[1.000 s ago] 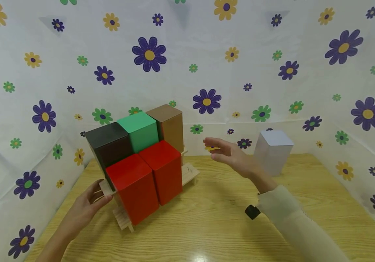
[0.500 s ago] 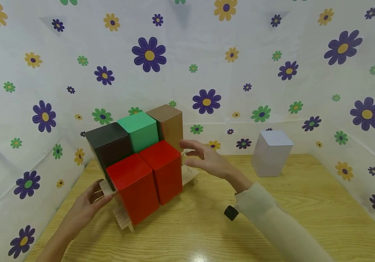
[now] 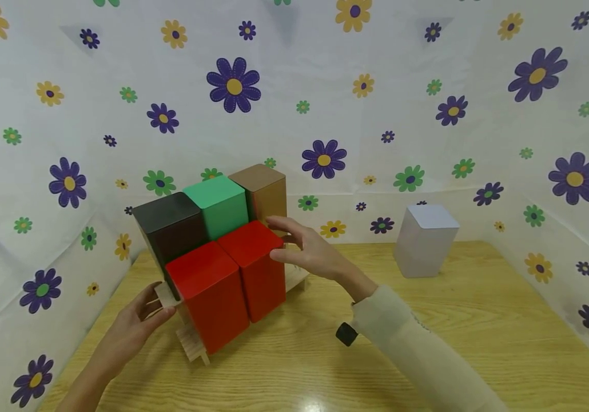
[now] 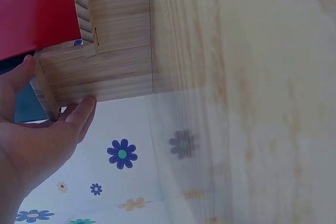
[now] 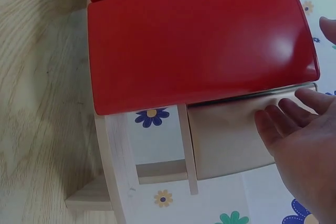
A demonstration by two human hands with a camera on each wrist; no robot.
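Observation:
A light wooden two-step rack [image 3: 190,339] bears several coloured boxes, tilted to the left on the table. Its front step carries a left red box [image 3: 217,303] and a right red box [image 3: 266,283]. Behind them stand a black box [image 3: 178,229], a green box [image 3: 225,209] and a brown box [image 3: 269,200]. My left hand [image 3: 132,329] grips the left end of the upper step, thumb in front and fingers behind the board [image 4: 46,90]. With loosely bent fingers, my right hand [image 3: 310,249] hovers beside the right red box's top corner; in its wrist view the fingertips are near the brown box [image 5: 231,140].
A white box [image 3: 425,243] stands alone at the back right of the wooden table [image 3: 480,337]. Flower-patterned cloth [image 3: 402,114] hangs behind and along both sides. A small black object [image 3: 346,334] shows at the right sleeve cuff.
My right hand has moved left from over the table to the right side of the boxes. The left hand has kept its hold, and the boxes look unmoved.

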